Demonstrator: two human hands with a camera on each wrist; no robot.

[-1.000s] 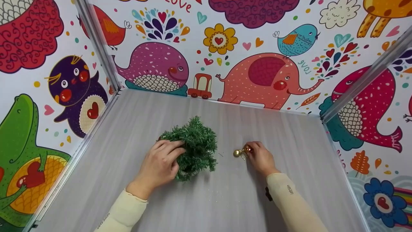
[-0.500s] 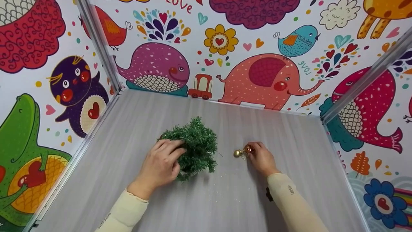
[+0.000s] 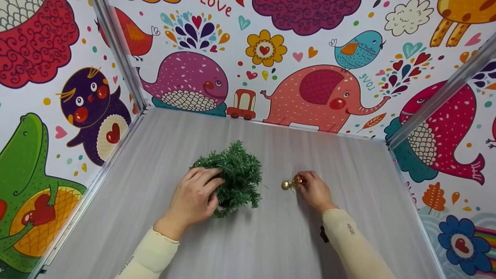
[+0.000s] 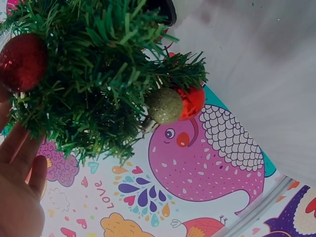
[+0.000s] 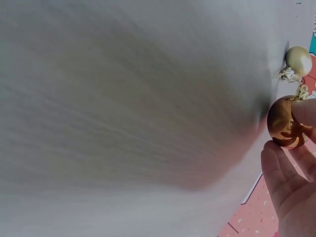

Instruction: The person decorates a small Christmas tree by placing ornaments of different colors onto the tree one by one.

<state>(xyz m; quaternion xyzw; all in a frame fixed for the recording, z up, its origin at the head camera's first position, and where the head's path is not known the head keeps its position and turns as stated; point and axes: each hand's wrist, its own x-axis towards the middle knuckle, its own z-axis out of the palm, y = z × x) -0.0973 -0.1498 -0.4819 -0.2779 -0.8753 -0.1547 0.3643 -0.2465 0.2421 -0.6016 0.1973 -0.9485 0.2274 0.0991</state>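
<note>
**Left hand [image 3: 193,195] at the tree [image 3: 238,166], right hand [image 3: 316,192] on the copper bauble [image 3: 299,179]**

Pale sleeves [image 3: 155,252] enter near seven and five o'clock, the hands well apart. The left hand lies at the tree's eight o'clock, fingers among the branches, perhaps to steady it; whether they grip cannot be told. At the tree's three o'clock, the right hand pinches the copper bauble between thumb and fingers, a hold that suits something small and round. Just beside it, toward nine o'clock, a gold bauble [image 3: 286,185] apparently rests on the grey tabletop [image 3: 271,240]. Farthest, at twelve o'clock, stands the cartoon-patterned wall [image 3: 232,31].
</note>
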